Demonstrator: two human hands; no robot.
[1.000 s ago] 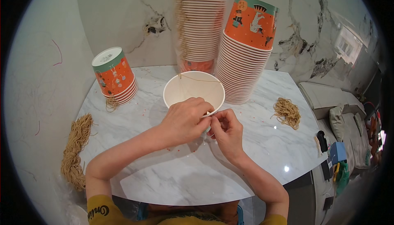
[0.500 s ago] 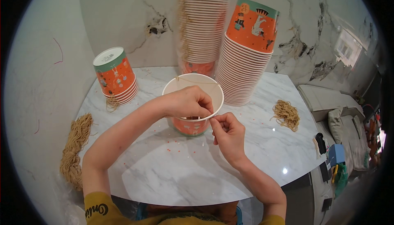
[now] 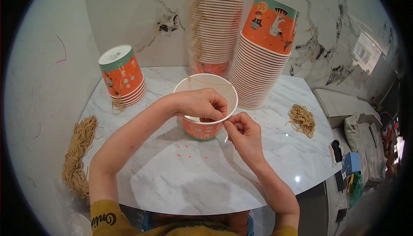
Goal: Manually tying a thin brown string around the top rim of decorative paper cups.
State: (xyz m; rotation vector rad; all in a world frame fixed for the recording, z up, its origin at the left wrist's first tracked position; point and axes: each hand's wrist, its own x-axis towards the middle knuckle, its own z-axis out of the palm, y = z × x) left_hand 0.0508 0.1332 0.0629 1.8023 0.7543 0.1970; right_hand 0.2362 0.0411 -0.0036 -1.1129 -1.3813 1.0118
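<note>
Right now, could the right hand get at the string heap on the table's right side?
Probably yes: nothing appears to stand between the right hand and the string heap to its right, though that hand is at the open cup and would have to leave it first.

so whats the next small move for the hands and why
Probably a gentle outward pull by the right hand, on any cord passed through: it is just outside the near-right rim of the printed paper bucket, the left hand dips inside there, and a thin tan cord spans the opening. What they grip is hidden.
</note>
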